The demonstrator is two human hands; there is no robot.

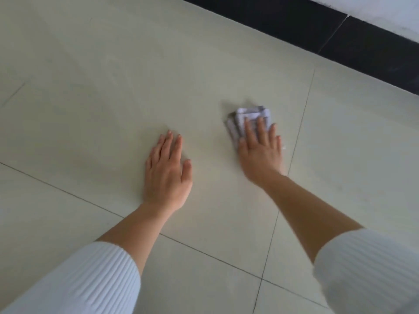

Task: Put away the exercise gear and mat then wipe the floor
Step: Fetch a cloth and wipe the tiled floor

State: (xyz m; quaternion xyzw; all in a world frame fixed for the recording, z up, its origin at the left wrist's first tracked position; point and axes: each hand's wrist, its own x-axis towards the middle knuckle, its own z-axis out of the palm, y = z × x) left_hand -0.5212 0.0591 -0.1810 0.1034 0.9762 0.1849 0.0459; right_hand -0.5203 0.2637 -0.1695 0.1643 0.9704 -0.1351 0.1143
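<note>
A folded pale lilac cloth (247,116) lies on the light tiled floor (113,87). My right hand (260,148) presses flat on top of it, fingers spread over its near part, so only the far edge and left side show. My left hand (169,171) rests palm down on the bare floor to the left of the cloth, fingers together and holding nothing. Both forearms are bare, with white ribbed sleeves pushed up. No exercise gear or mat is in view.
A black skirting band (340,35) runs along the foot of a white wall (385,10) at the top right. Dark grout lines cross the floor beneath and beside my arms.
</note>
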